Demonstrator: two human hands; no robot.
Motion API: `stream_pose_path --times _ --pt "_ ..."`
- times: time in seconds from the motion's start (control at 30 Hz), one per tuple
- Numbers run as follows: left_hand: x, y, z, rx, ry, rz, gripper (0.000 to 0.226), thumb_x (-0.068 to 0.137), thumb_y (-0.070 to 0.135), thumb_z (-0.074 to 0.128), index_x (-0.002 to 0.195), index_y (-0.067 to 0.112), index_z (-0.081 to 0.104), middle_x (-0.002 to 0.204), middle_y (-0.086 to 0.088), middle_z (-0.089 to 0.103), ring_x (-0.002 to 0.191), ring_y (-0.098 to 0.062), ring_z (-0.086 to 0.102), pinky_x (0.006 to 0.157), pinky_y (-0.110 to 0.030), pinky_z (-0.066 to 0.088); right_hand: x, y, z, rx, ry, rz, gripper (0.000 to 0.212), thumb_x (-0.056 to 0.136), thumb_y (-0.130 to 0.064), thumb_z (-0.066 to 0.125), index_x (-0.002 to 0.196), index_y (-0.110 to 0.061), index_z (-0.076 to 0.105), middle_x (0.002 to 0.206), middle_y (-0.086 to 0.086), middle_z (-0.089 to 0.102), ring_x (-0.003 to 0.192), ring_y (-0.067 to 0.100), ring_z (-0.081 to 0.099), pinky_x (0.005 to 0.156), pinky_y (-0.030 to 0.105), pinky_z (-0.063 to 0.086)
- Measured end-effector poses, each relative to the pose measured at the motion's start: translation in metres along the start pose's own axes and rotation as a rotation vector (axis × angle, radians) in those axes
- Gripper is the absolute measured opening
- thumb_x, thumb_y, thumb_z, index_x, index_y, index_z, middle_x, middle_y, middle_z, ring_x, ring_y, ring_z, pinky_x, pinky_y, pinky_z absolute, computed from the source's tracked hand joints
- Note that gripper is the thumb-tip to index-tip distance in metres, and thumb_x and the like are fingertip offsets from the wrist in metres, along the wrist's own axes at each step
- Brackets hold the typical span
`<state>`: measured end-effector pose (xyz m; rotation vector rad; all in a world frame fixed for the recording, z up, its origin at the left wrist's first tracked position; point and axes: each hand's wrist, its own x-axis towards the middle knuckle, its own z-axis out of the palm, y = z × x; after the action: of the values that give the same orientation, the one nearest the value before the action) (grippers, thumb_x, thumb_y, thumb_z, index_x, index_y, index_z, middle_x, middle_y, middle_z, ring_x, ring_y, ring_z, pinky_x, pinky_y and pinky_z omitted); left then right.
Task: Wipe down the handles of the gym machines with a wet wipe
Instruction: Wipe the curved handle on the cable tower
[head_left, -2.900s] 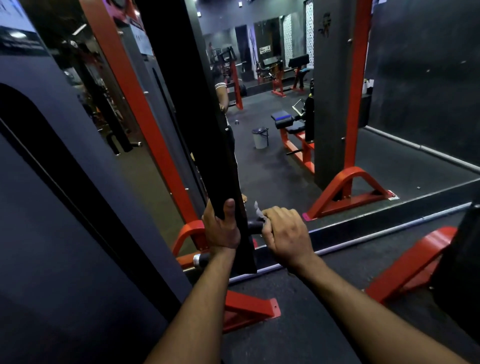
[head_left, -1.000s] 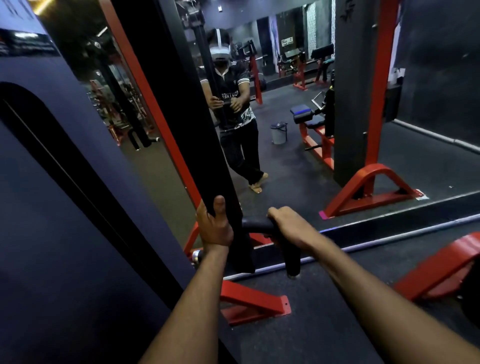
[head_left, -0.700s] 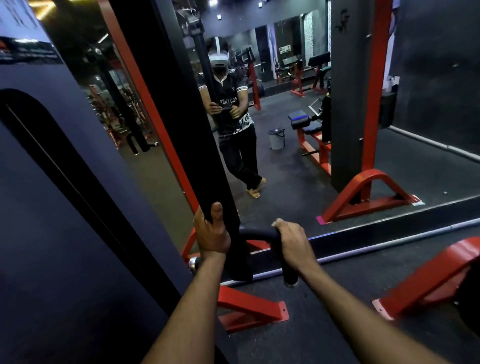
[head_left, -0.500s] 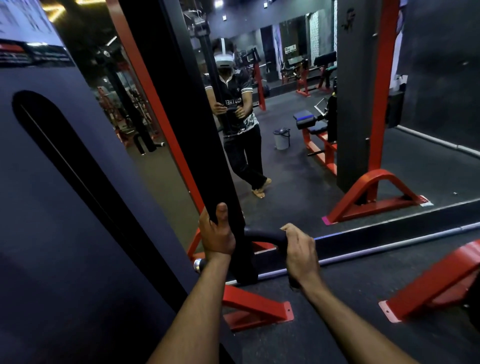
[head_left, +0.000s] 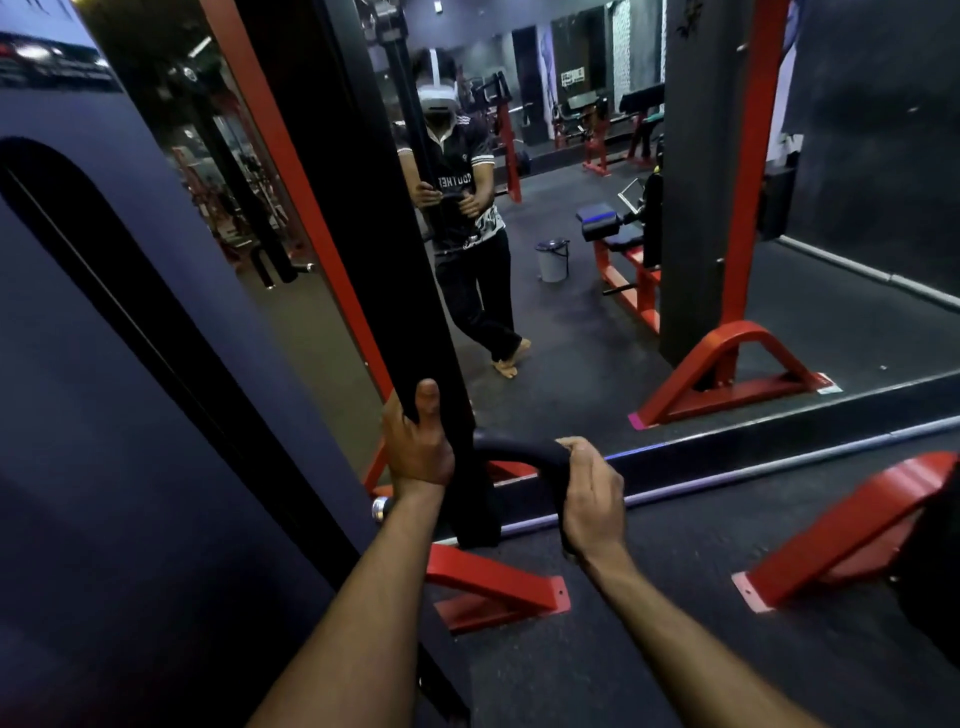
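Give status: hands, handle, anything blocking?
Left hand grips the black upright. Right hand wrapped round the curved black handle; wipe not visible. Nothing in the way.

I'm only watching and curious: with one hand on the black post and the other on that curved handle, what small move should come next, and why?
Probably slide the right hand further down the curved black handle toward its lower end. That hand is wrapped around the bend, so the part below it looks not yet reached. The left hand grips the upright post. The wipe itself is hidden.
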<state>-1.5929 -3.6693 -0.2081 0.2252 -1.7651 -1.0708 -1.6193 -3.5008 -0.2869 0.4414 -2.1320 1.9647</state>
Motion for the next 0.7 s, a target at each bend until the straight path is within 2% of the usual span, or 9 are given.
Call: stream_pose_path --times 0.07,0.13,0.23,0.33,0.4,0.5,0.6,0.67,0.7 --pt "0.000 -0.003 -0.002 -0.008 -0.003 -0.018 0.082 0.086 0.089 0.036 0.070 0.010 0.051 0.061 0.003 0.043 0.060 0.000 0.044 0.059 -0.025 0.034 -0.011 0.005 0.002 0.024 0.071 -0.092 0.036 0.102 -0.029 0.031 0.106 -0.020 0.066 0.099 -0.007 0.069 0.093 -0.002 0.061 0.085 0.013 0.044" --pt "0.001 -0.005 -0.003 0.002 0.008 -0.033 0.082 0.085 0.091 0.036 0.072 0.011 0.050 0.064 0.010 0.045 0.061 0.001 0.045 0.060 -0.026 0.034 -0.018 0.008 -0.001 0.014 0.058 -0.146 0.033 0.103 -0.017 0.036 0.117 -0.014 0.066 0.112 -0.007 0.068 0.105 -0.005 0.060 0.092 0.011 0.042" --pt "0.001 -0.004 -0.002 0.018 0.020 -0.024 0.070 0.083 0.092 0.035 0.069 0.025 0.045 0.065 0.011 0.047 0.060 -0.003 0.046 0.061 -0.031 0.035 -0.013 -0.003 -0.011 0.027 -0.042 -0.040 0.032 0.102 -0.025 0.036 0.107 -0.024 0.067 0.102 -0.011 0.069 0.098 -0.004 0.061 0.088 0.013 0.043" --pt "0.000 -0.004 -0.002 -0.010 0.034 -0.006 0.098 0.082 0.093 0.033 0.075 -0.001 0.057 0.071 -0.026 0.056 0.065 -0.036 0.054 0.062 -0.040 0.034 0.025 -0.005 -0.020 0.135 -0.296 0.324 0.039 0.101 -0.036 0.038 0.083 -0.022 0.069 0.076 -0.009 0.071 0.076 0.002 0.063 0.080 0.023 0.045" --pt "0.002 -0.003 -0.003 0.023 0.031 0.003 0.117 0.080 0.095 0.030 0.086 -0.019 0.056 0.086 -0.042 0.057 0.081 -0.046 0.056 0.062 -0.042 0.033 0.045 -0.005 -0.024 0.276 -0.423 0.517 0.049 0.087 -0.049 0.044 0.087 -0.010 0.072 0.085 0.008 0.075 0.083 0.021 0.068 0.085 0.035 0.048" --pt "0.001 -0.001 -0.002 0.051 0.002 -0.002 0.124 0.080 0.095 0.028 0.092 -0.026 0.052 0.094 -0.047 0.056 0.085 -0.050 0.061 0.064 -0.050 0.035 0.039 -0.002 -0.026 0.138 -0.453 0.415 0.053 0.083 -0.045 0.033 0.095 -0.008 0.070 0.096 0.013 0.074 0.088 0.018 0.063 0.085 0.034 0.045" --pt "0.002 0.001 -0.001 0.019 -0.006 -0.059 0.100 0.084 0.091 0.032 0.069 -0.005 0.052 0.067 -0.030 0.050 0.063 -0.014 0.046 0.063 -0.033 0.027 -0.005 0.004 -0.021 0.104 -0.251 0.119 0.042 0.097 -0.034 0.027 0.117 -0.027 0.063 0.115 -0.006 0.068 0.107 0.001 0.058 0.093 0.015 0.040" --pt "0.002 -0.003 0.000 0.051 0.023 -0.109 0.064 0.091 0.078 0.035 0.063 0.021 0.039 0.059 0.003 0.039 0.059 -0.006 0.034 0.064 -0.034 0.026 -0.034 0.013 -0.009 0.207 -0.136 0.040 0.044 0.101 -0.034 0.027 0.136 -0.025 0.053 0.135 -0.008 0.058 0.128 0.005 0.050 0.106 0.020 0.036" --pt "0.001 -0.003 0.000 0.068 0.034 -0.129 0.054 0.092 0.072 0.036 0.064 0.026 0.035 0.059 0.011 0.037 0.057 -0.006 0.033 0.063 -0.035 0.026 -0.042 0.017 -0.003 0.222 -0.106 0.040 0.047 0.101 -0.035 0.027 0.141 -0.022 0.050 0.140 -0.006 0.055 0.133 0.010 0.048 0.109 0.025 0.036"
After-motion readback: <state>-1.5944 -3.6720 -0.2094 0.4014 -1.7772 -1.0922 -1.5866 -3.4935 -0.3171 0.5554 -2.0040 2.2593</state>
